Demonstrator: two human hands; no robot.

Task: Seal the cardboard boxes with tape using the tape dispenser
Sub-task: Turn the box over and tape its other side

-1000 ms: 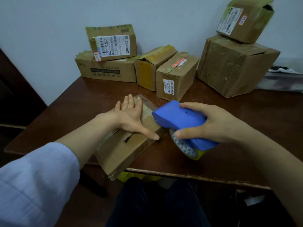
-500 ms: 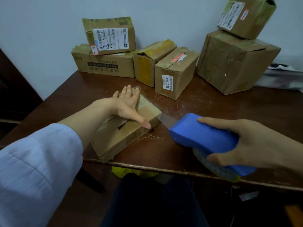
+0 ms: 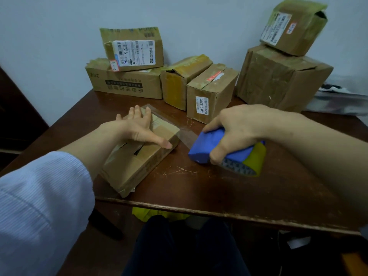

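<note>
A flat cardboard box lies on the brown table near its front edge, its top flaps partly gaping. My left hand presses flat on the box's far end, fingers spread. To the right of the box, my right hand grips the blue tape dispenser, which carries a yellowish tape roll. A clear strip of tape stretches from the box's right edge to the dispenser's nose.
Several cardboard boxes stand along the wall: a stacked pair at back left, two small ones in the middle, a big box with a smaller one on top at right. A yellow object lies under the table.
My right hand pulled the dispenser away from the box to the right, drawing out tape, then swung back up closer to the box. The left hand stayed on the box.
</note>
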